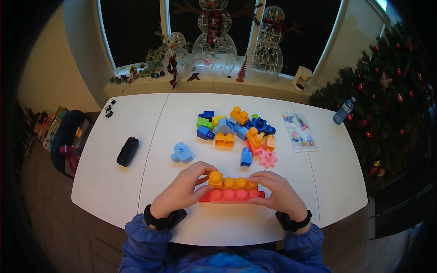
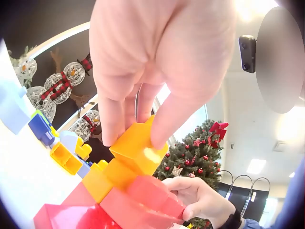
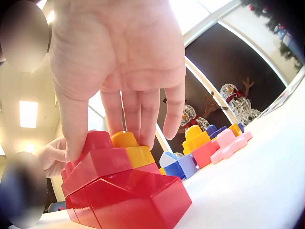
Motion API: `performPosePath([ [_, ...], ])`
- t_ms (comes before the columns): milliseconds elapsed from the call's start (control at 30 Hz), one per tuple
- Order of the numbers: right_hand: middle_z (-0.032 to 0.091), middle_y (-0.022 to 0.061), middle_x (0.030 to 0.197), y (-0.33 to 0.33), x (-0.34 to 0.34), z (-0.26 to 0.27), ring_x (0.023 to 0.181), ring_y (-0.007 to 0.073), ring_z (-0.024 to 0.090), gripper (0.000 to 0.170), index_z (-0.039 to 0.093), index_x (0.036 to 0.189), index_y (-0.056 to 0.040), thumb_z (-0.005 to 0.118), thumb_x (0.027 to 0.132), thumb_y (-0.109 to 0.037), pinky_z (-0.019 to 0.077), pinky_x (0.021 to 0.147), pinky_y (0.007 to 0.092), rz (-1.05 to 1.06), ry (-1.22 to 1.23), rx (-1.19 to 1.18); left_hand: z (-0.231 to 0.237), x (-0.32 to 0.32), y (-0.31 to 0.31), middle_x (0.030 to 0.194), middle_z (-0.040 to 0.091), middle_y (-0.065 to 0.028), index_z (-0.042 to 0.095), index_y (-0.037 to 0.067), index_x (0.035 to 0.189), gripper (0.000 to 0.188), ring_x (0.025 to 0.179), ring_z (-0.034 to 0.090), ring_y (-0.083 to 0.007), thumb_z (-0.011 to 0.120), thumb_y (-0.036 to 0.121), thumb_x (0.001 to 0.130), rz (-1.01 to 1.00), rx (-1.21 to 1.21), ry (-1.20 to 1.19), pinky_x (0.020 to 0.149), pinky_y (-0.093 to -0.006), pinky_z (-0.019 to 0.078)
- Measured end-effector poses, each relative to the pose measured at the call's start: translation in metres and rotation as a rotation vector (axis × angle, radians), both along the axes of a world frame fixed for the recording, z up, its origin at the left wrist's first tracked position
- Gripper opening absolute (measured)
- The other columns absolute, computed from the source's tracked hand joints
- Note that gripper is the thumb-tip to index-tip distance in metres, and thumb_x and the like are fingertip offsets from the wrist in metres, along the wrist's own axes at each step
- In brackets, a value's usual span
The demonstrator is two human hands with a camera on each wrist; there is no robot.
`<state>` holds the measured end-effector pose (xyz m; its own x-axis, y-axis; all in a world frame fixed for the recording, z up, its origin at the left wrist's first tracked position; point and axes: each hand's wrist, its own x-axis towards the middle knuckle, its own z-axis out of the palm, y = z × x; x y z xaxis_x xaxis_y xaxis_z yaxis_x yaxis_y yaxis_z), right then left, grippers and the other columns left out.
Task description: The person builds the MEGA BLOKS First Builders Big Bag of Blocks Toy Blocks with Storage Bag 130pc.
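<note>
A low build of red and orange blocks stands on the white table near its front edge. Its red row [image 1: 229, 195] faces the person, with an orange row [image 1: 240, 183] behind it. At the left end of the orange row sits a raised orange block [image 1: 215, 179]; the left hand [image 1: 183, 187] pinches it between thumb and fingers, also seen in the left wrist view [image 2: 138, 148]. The right hand [image 1: 281, 195] grips the right end of the build, its thumb on the red part [image 3: 97, 164] and its fingers behind by the orange part [image 3: 139, 156].
Behind the build lies a pile of loose blocks, with an orange block [image 1: 224, 140], a blue block [image 1: 246, 157] and a pink gear-shaped piece [image 1: 267, 158]. A light blue piece [image 1: 182, 153], a black case [image 1: 128, 151], a picture sheet [image 1: 300, 132] and a bottle [image 1: 344, 111] stand apart.
</note>
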<state>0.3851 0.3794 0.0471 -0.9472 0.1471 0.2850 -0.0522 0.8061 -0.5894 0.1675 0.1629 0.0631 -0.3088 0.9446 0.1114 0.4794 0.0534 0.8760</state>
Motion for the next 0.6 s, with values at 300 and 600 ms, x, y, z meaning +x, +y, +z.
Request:
performPosePath([
  [300,0.07,0.0117,0.121,0.0,0.0,-0.002,0.11,0.0318,0.068,0.056,0.07,0.126,-0.0054,0.092,0.076,-0.022,0.056,0.094,0.0389,0.015,0.017,-0.003,-0.016,-0.001,0.0,0.123,0.064,-0.0129,0.059,0.002,0.126,0.036,0.118,0.067,-0.0283,0.071,-0.005,0.093,0.001,0.024,0.04,0.102,-0.0381,0.06],
  [600,0.071,0.0111,0.125,-0.001,0.0,0.003,0.117,0.0316,0.066,0.056,0.07,0.125,-0.0058,0.092,0.078,-0.027,0.0533,0.102,0.0396,0.008,-0.056,0.053,-0.014,0.017,-0.008,0.143,0.056,-0.0166,0.047,0.004,0.149,0.084,0.13,0.06,-0.0316,0.092,0.022,0.081,0.024,0.032,0.193,0.108,-0.0417,0.054],
])
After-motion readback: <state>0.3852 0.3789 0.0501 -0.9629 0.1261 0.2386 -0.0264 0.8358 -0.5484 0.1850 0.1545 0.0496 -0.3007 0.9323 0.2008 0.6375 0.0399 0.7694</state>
